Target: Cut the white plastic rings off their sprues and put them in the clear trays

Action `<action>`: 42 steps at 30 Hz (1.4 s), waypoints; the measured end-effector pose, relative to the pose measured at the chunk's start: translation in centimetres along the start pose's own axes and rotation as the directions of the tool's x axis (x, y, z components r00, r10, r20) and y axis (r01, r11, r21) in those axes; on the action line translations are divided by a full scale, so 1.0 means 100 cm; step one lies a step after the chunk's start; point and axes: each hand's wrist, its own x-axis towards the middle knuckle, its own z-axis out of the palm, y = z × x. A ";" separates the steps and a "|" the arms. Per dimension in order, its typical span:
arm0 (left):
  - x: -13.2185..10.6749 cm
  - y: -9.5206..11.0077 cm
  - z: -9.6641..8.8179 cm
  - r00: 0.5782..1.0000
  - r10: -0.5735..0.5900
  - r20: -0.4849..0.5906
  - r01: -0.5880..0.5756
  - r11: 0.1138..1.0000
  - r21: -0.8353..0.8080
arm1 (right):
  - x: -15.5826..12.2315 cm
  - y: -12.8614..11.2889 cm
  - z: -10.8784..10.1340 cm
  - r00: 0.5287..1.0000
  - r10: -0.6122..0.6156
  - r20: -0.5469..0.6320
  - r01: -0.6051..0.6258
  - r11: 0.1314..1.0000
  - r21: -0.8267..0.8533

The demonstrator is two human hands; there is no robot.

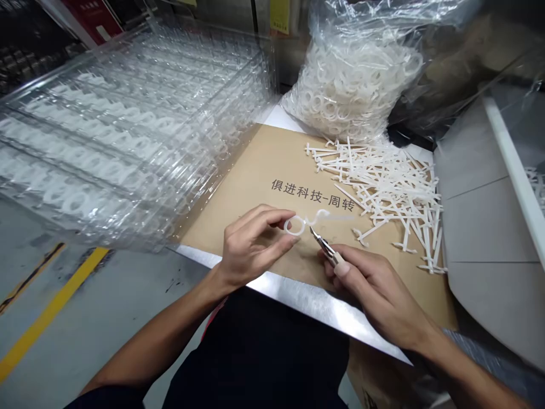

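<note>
Between thumb and fingers, my left hand (258, 241) pinches a white plastic ring (294, 233) by its left side. A thin curved white strip, the sprue (318, 216), runs off the ring's right side and looks blurred at its far end. My right hand (366, 284) is wrapped round a pair of small metal nippers (326, 244). Their tips point up and left, close beside the place where ring and sprue meet. Whether the jaws touch the plastic, I cannot tell. Both hands are above a brown cardboard sheet (242, 187) with printed dark characters.
Stacked clear plastic trays (140, 125) of white rings stand at the left. A clear bag (353, 85) full of rings is at the back. Several loose white sprues (383, 182) lie heaped at the right, beside a grey-walled box (489, 216). The table's metal edge (306, 301) runs in front.
</note>
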 end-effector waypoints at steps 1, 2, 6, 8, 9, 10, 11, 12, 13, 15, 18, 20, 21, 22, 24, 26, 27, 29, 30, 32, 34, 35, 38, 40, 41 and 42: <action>0.000 0.000 0.000 1.000 0.009 0.000 -0.009 1.000 -0.002 | 0.000 0.000 0.000 1.000 0.002 0.000 -0.002 1.000 -0.007; -0.001 0.000 0.000 1.000 0.015 0.001 -0.015 1.000 -0.004 | 0.000 0.000 0.000 1.000 0.005 -0.003 -0.005 1.000 -0.012; -0.002 0.001 0.001 1.000 0.030 -0.002 -0.030 0.999 -0.011 | 0.000 0.000 0.001 1.000 0.010 -0.006 -0.010 1.000 -0.028; -0.002 0.002 0.001 0.999 0.033 0.005 -0.033 0.999 -0.007 | 0.001 0.000 0.000 1.000 0.003 -0.006 -0.003 0.999 -0.038; -0.002 0.002 0.001 0.999 0.035 0.009 -0.035 0.999 -0.004 | 0.001 0.000 0.000 1.000 -0.001 -0.007 0.001 0.999 -0.042; -0.002 0.002 0.001 0.999 0.038 0.011 -0.038 0.999 0.001 | 0.001 0.000 0.000 1.000 -0.004 -0.009 0.003 0.999 -0.045; -0.002 0.002 0.001 0.999 0.042 0.011 -0.042 0.999 0.006 | 0.000 0.000 0.000 1.000 -0.004 -0.010 0.003 0.999 -0.045; -0.002 0.002 0.001 0.999 0.044 0.010 -0.044 0.999 0.011 | 0.000 -0.001 0.000 1.000 -0.003 -0.011 0.002 0.999 -0.043; -0.002 0.003 0.001 0.999 0.044 0.010 -0.044 0.999 0.015 | 0.000 -0.001 0.001 1.000 -0.002 -0.012 0.001 0.999 -0.038; -0.002 0.003 0.001 0.999 0.049 0.009 -0.049 0.999 0.017 | 0.000 -0.002 0.001 1.000 0.003 -0.008 -0.003 1.000 -0.027; -0.002 0.002 0.002 0.998 0.055 0.008 -0.055 0.998 0.007 | 0.000 -0.002 0.003 1.000 0.001 -0.008 -0.002 1.000 -0.016; -0.002 0.002 0.002 0.998 0.059 0.009 -0.059 0.998 0.009 | 0.000 -0.002 0.003 1.000 0.000 -0.012 0.000 1.000 -0.009; -0.002 0.002 0.002 0.998 0.061 0.011 -0.061 0.998 0.015 | 0.000 -0.002 0.003 1.000 -0.001 -0.013 0.001 1.000 -0.005; -0.002 0.002 0.002 0.998 0.064 0.014 -0.064 0.998 0.020 | 0.000 -0.002 0.004 1.000 -0.001 -0.012 0.001 1.000 -0.002; -0.002 0.003 0.002 0.997 0.069 0.019 -0.069 0.997 0.025 | 0.000 -0.001 0.004 1.000 -0.001 -0.013 0.001 1.000 0.003; -0.002 0.003 0.002 0.997 0.069 0.023 -0.069 0.997 0.024 | 0.000 0.000 0.004 1.000 -0.002 -0.014 0.002 1.000 0.005; -0.002 0.003 0.002 0.997 0.070 0.024 -0.070 0.997 0.020 | 0.000 0.001 0.004 1.000 -0.003 -0.015 0.003 1.000 0.006; -0.002 0.003 0.002 0.997 0.070 0.028 -0.070 0.997 0.011 | 0.000 0.001 0.005 1.000 -0.004 -0.014 0.004 1.000 0.009; -0.002 0.003 0.002 0.997 0.069 0.031 -0.069 0.998 0.007 | 0.000 0.001 0.005 1.000 -0.004 -0.012 0.004 1.000 0.010; -0.002 0.003 0.002 0.997 0.070 0.034 -0.070 0.998 0.002 | 0.000 0.000 0.005 1.000 0.000 -0.009 0.000 1.000 0.011; -0.003 0.003 0.002 0.997 0.065 0.033 -0.066 0.998 0.003 | 0.001 0.000 0.005 1.000 0.004 -0.011 -0.003 1.000 0.009; -0.003 0.003 0.002 0.997 0.066 0.032 -0.066 0.998 0.004 | 0.001 0.000 0.005 1.000 0.004 -0.013 -0.004 1.000 0.008; -0.003 0.003 0.002 0.997 0.066 0.029 -0.066 0.998 0.004 | 0.001 0.000 0.005 1.000 0.004 -0.017 -0.003 1.000 0.010; -0.003 0.003 0.002 0.997 0.065 0.033 -0.065 0.998 0.006 | 0.001 0.000 0.005 1.000 0.009 -0.015 -0.009 1.000 0.015; -0.003 0.003 0.002 0.997 0.064 0.035 -0.065 0.998 0.007 | 0.001 0.001 0.005 1.000 0.011 -0.015 -0.011 1.000 0.015; -0.003 0.003 0.002 0.997 0.064 0.035 -0.064 0.998 0.007 | 0.000 0.001 0.005 1.000 0.013 -0.016 -0.013 1.000 0.014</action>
